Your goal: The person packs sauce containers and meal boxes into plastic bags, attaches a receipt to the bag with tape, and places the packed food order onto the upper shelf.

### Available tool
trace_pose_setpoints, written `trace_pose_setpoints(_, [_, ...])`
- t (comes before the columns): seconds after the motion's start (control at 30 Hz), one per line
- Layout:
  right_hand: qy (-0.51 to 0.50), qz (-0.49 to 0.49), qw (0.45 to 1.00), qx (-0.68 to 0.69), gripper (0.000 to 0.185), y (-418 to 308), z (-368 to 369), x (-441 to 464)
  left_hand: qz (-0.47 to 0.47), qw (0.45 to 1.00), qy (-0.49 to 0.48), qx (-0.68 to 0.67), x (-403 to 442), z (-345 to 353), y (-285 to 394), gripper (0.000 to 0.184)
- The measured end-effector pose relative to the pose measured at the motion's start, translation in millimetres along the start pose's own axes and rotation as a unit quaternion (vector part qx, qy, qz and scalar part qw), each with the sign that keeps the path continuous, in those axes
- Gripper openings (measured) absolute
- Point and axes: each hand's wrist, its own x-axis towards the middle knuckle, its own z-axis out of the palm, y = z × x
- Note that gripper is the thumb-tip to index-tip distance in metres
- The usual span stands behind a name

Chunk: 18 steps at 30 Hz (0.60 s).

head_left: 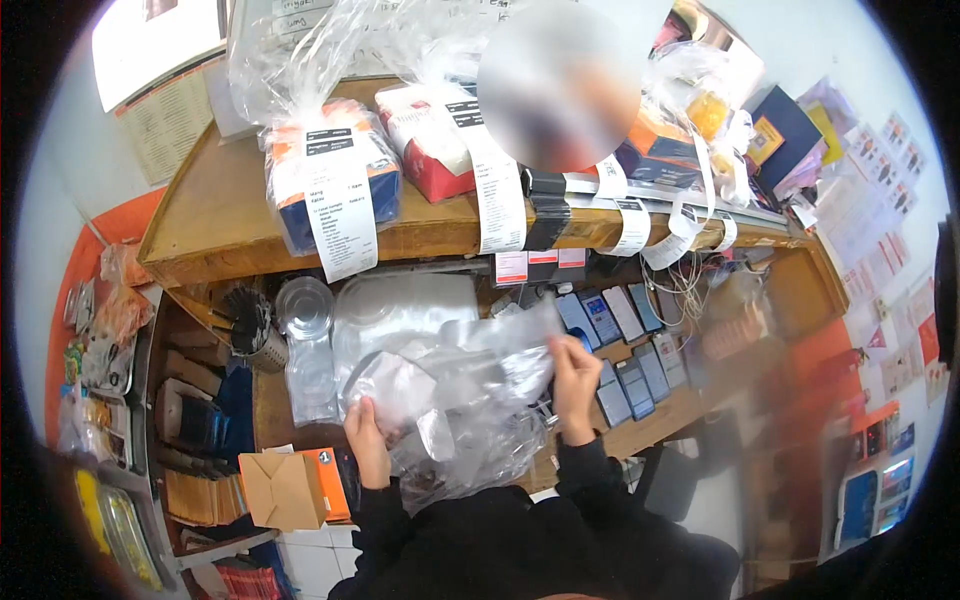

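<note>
Clear plastic film (470, 375), one crumpled piece as far as I can tell (its folds overlap more plastic below), is stretched between two hands over the desk (640, 428). The left hand (368, 445) pinches its near-left edge, thumb upright and fingers partly hidden; the right hand (575, 385), farther forward, has its fingers closed on the opposite end. Both dark-sleeved forearms reach up from the torso, well apart. Eight phones (634, 387) can be counted beyond the right hand, in two rows of four. Three bagged boxes (380, 188) show on the shelf (430, 236) above, with at least five paper slips (498, 195) hanging over its edge.
</note>
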Motion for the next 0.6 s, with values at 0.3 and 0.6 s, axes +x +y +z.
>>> trace_pose_setpoints(0.3, [-0.144,0.042,0.969,0.197,0.012,-19,-37,-15,0.105,0.984,-0.106,0.099,57,33,28,0.069])
trace_pose_setpoints(0.6, [-0.613,0.31,0.654,0.315,0.022,39,11,-94,0.264,0.67,0.059,0.692,-99,-41,-19,0.064])
